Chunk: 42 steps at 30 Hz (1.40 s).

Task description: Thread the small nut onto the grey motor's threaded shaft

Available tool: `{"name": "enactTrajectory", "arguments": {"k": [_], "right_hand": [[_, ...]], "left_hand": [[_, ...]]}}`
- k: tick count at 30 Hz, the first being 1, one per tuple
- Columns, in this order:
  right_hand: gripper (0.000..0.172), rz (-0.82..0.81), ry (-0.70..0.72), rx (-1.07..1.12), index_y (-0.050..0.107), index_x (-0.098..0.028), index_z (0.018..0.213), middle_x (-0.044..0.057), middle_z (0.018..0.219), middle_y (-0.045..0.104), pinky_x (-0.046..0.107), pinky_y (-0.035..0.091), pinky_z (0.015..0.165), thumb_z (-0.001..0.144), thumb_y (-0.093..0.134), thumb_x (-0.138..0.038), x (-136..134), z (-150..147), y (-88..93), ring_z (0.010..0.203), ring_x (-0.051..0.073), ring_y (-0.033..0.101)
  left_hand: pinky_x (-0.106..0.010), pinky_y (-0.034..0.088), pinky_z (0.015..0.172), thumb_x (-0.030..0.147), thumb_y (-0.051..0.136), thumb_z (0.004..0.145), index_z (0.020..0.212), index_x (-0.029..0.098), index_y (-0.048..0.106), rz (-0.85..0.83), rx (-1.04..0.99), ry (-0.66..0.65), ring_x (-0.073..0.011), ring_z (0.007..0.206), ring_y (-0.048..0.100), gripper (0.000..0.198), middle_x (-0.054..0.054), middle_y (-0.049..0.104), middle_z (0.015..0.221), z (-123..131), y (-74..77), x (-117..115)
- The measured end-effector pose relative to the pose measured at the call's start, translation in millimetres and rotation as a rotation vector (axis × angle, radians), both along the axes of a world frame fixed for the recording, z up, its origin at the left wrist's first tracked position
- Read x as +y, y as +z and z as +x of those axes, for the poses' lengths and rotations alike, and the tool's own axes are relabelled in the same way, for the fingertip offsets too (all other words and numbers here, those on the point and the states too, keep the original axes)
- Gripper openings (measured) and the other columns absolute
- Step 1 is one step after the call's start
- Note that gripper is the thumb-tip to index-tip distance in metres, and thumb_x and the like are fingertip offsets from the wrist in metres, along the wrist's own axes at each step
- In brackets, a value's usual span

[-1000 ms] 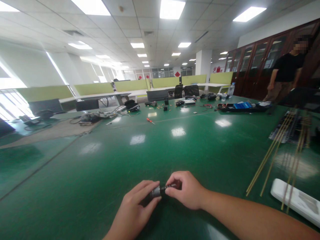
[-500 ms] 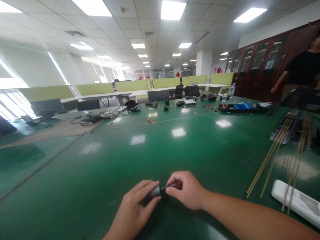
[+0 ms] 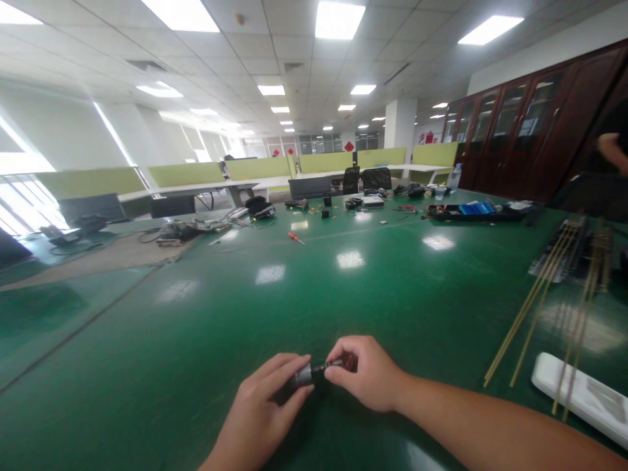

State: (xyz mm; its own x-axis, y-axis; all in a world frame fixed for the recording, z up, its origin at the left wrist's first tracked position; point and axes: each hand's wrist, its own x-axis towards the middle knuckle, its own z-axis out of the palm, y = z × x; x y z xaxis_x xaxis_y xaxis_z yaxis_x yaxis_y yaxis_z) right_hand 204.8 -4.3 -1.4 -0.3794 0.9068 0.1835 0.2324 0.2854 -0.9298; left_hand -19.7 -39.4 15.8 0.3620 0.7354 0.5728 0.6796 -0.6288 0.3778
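Observation:
My left hand [image 3: 262, 405] is closed around a short grey cylinder [image 3: 303, 375], with the thumb below and fingers above it. My right hand [image 3: 370, 373] pinches a slim dark rod-like piece [image 3: 334, 364] with light marks on it. A reddish-brown part [image 3: 350, 362] shows inside the curled right fingers. The rod points left, in line with the grey cylinder. Whether the two pieces are joined I cannot make out, as the dark section between them is small and blurred. Both hands are low over the green tabletop [image 3: 235, 327], near its front.
An orange-handled screwdriver [image 3: 295, 237] lies further back. Thin yellowish rods [image 3: 532, 301] and a white plastic tray [image 3: 583, 396] are at the right. A black tray with blue items [image 3: 475, 210], cables and electronic parts [image 3: 186, 230] line the far side. A person's arm [image 3: 613, 152] shows at the right edge.
My left hand and the grey cylinder have shifted slightly left, showing a little more of the dark section. My right hand has hardly moved. The other person has moved right, mostly out of view.

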Motion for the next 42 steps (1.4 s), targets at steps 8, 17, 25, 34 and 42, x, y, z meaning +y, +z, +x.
{"name": "enactTrajectory", "arguments": {"k": [8, 17, 25, 34, 42], "right_hand": [[0.008, -0.008, -0.003, 0.005, 0.071, -0.016, 0.081, -0.002, 0.065, 0.06, 0.023, 0.04, 0.058, 0.077, 0.07, -0.023, -0.1, 0.1, 2.7, 0.06, 0.012, 0.052], [0.008, -0.014, -0.003, 0.013, 0.07, -0.016, 0.081, -0.002, 0.065, 0.06, 0.023, 0.039, 0.057, 0.077, 0.07, -0.024, -0.3, -0.5, -0.1, 0.059, 0.012, 0.051], [0.009, -0.021, -0.019, 0.018, 0.071, -0.015, 0.081, -0.002, 0.066, 0.06, 0.023, 0.04, 0.057, 0.078, 0.069, -0.023, -0.5, 0.2, 2.8, 0.06, 0.012, 0.051], [0.008, -0.024, -0.015, 0.02, 0.07, -0.015, 0.081, -0.002, 0.065, 0.058, 0.023, 0.039, 0.057, 0.079, 0.068, -0.023, -0.2, 0.5, 2.4, 0.06, 0.012, 0.051], [0.009, -0.027, -0.031, 0.021, 0.07, -0.015, 0.081, -0.002, 0.064, 0.058, 0.023, 0.039, 0.057, 0.078, 0.068, -0.023, -0.4, -0.1, 1.3, 0.059, 0.011, 0.05]], "left_hand": [[-0.023, 0.06, 0.082, 0.028, 0.068, 0.088, 0.116, 0.029, 0.071, -0.002, 0.005, 0.006, -0.0171, 0.093, 0.072, 0.027, -0.003, 0.073, 0.106, -1.6, -2.6, 2.0], [-0.024, 0.061, 0.08, 0.029, 0.067, 0.089, 0.113, 0.027, 0.073, 0.003, -0.006, 0.01, -0.0186, 0.09, 0.073, 0.025, -0.006, 0.074, 0.103, -0.9, -1.6, 1.8], [-0.025, 0.06, 0.082, 0.03, 0.068, 0.089, 0.115, 0.027, 0.072, 0.003, 0.004, 0.02, -0.0188, 0.092, 0.073, 0.027, -0.005, 0.073, 0.105, -3.4, -4.5, 4.1], [-0.022, 0.059, 0.084, 0.028, 0.068, 0.09, 0.116, 0.03, 0.071, 0.001, 0.009, 0.015, -0.0164, 0.094, 0.072, 0.027, -0.003, 0.072, 0.106, -4.3, -2.9, 2.4], [-0.022, 0.058, 0.085, 0.029, 0.068, 0.09, 0.116, 0.03, 0.07, 0.004, 0.012, 0.018, -0.0158, 0.094, 0.072, 0.027, -0.002, 0.072, 0.107, -7.5, -6.4, 3.0]]}}
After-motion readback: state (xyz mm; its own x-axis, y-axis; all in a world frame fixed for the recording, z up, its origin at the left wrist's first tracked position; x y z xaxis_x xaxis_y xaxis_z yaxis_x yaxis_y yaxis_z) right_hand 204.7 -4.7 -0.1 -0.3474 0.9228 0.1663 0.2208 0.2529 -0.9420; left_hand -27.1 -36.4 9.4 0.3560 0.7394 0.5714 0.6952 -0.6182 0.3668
